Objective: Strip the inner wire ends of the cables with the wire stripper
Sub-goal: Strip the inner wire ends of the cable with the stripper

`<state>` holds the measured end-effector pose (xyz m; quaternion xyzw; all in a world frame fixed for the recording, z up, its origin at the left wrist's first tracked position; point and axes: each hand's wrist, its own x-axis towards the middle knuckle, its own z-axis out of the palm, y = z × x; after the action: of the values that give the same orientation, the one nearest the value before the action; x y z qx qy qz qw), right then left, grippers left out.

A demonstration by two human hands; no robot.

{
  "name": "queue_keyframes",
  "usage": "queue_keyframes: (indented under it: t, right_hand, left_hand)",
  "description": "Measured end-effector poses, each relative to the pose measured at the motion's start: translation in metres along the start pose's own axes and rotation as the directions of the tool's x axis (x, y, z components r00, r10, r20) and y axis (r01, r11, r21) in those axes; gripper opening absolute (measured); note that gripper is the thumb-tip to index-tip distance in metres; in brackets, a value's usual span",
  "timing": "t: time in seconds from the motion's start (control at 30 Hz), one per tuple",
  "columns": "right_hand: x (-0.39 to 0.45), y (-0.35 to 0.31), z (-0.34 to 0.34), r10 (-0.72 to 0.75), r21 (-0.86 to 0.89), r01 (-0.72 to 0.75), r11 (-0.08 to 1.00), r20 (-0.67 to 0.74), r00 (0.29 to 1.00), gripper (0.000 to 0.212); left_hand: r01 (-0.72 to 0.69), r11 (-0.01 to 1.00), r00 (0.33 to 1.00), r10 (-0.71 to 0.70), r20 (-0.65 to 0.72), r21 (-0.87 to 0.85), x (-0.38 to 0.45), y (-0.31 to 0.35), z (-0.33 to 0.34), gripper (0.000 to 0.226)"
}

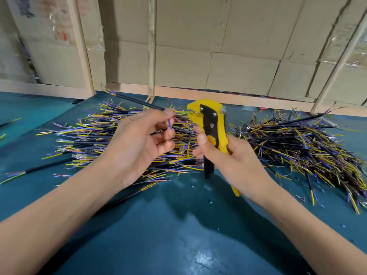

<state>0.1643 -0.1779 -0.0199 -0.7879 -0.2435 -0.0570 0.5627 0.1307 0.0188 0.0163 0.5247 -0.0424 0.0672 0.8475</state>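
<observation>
Forearms enter from 7 and 5 o'clock over a teal table (178, 235) dotted with small insulation scraps.

Right hand (234, 155), just right of centre: fingers and thumb curled round the handles of a yellow-and-black wire stripper (210, 124), head pointing up toward 12 o'clock. Handle tips stick out below the hand; how far they are squeezed, cannot tell.

Left hand (139, 139), just left of centre: thumb and forefinger pinch a black cable (137, 101) near its stripped end; sheath runs off toward 10 o'clock. Its yellow inner wire (181, 111) reaches right into the stripper's mouth. A blue inner wire (170, 124) hangs down beside the fingers, free of the tool.

Behind the left hand, 9 to 12 o'clock: left pile of cables (95, 135). At 3 o'clock: right pile of cables (309, 147), well apart from the first.

Far edge, 12 o'clock: cardboard wall (198, 46) with wooden battens.
</observation>
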Motion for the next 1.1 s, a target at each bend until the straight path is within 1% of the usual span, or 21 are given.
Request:
queue_keyframes:
  t: [0.03, 0.07, 0.1, 0.13, 0.17, 0.2, 0.23, 0.27, 0.37, 0.47, 0.57, 0.67, 0.87, 1.0, 1.1]
  right_hand:
    - [0.0, 0.0, 0.001, -0.032, -0.087, 0.027, 0.996, -0.056, 0.998, 0.066]
    - [0.0, 0.0, 0.0, -0.064, -0.131, 0.049, 0.99, -0.108, 0.992, 0.066]
    - [-0.001, 0.0, 0.0, -0.092, -0.107, 0.077, 0.991, -0.145, 0.985, 0.058]
    - [-0.002, 0.0, -0.001, -0.105, 0.027, 0.11, 0.994, -0.139, 0.985, 0.045]
    - [-0.005, -0.003, 0.0, -0.118, 0.189, 0.135, 0.973, -0.098, 0.988, 0.038]
    - [-0.007, -0.004, 0.0, -0.138, 0.332, 0.148, 0.932, -0.053, 0.989, 0.037]
    - [-0.009, -0.005, 0.002, -0.15, 0.422, 0.141, 0.895, -0.012, 0.989, 0.038]
    - [-0.011, -0.005, 0.003, -0.151, 0.457, 0.125, 0.881, 0.021, 0.988, 0.038]
    - [-0.014, -0.006, 0.009, -0.094, 0.464, 0.042, 0.885, 0.089, 0.992, 0.044]
    - [-0.016, -0.004, 0.012, -0.058, 0.432, -0.013, 0.902, 0.153, 0.987, 0.053]
    - [-0.017, -0.004, 0.015, -0.044, 0.455, -0.045, 0.889, 0.183, 0.982, 0.048]
    - [-0.018, -0.003, 0.017, -0.041, 0.492, -0.053, 0.869, 0.179, 0.983, 0.046]
    - [-0.016, -0.001, 0.019, -0.052, 0.499, -0.042, 0.866, 0.173, 0.984, 0.043]
    - [-0.015, -0.001, 0.019, -0.042, 0.498, -0.05, 0.866, 0.172, 0.984, 0.036]
    - [-0.014, -0.004, 0.018, -0.016, 0.511, -0.072, 0.857, 0.166, 0.986, 0.031]
  left_hand:
    - [-0.016, 1.0, 1.0, 0.016, -0.002, 0.005, 0.0, 0.001, 0.0, 0.009]
    - [-0.031, 1.0, 1.0, 0.031, -0.005, 0.007, 0.0, 0.001, 0.0, 0.005]
    - [-0.042, 0.999, 0.999, 0.042, -0.01, 0.008, 0.0, 0.002, 0.0, 0.004]
    - [-0.048, 0.999, 0.999, 0.048, -0.019, 0.008, 0.0, 0.003, 0.0, 0.004]
    - [-0.05, 0.999, 0.998, 0.05, -0.033, 0.003, 0.0, 0.003, -0.001, 0.004]
    - [-0.045, 0.999, 0.998, 0.045, -0.046, -0.009, -0.001, 0.004, -0.001, 0.003]
    - [-0.038, 0.999, 0.998, 0.036, -0.055, -0.026, -0.001, 0.005, -0.002, 0.002]
    - [-0.026, 0.999, 0.998, 0.023, -0.055, -0.046, -0.001, 0.005, -0.003, 0.002]
    - [0.014, 0.996, 1.0, -0.015, -0.01, -0.087, -0.002, 0.005, -0.004, 0.008]
    - [0.031, 0.996, 0.999, -0.028, 0.044, -0.084, -0.004, 0.007, -0.002, 0.007]
    - [-0.004, 1.0, 0.999, 0.005, 0.054, -0.015, -0.005, 0.007, 0.002, 0.013]
    - [-0.048, 0.998, 0.998, 0.047, 0.045, 0.036, -0.007, 0.003, 0.005, 0.018]
    - [-0.159, 0.984, 0.987, 0.159, 0.0, 0.085, -0.008, -0.003, 0.006, 0.017]
    - [-0.165, 0.982, 0.986, 0.164, 0.013, 0.093, -0.007, -0.007, 0.004, 0.02]
    - [-0.151, 0.985, 0.988, 0.149, 0.032, 0.078, -0.007, -0.006, 0.002, 0.013]
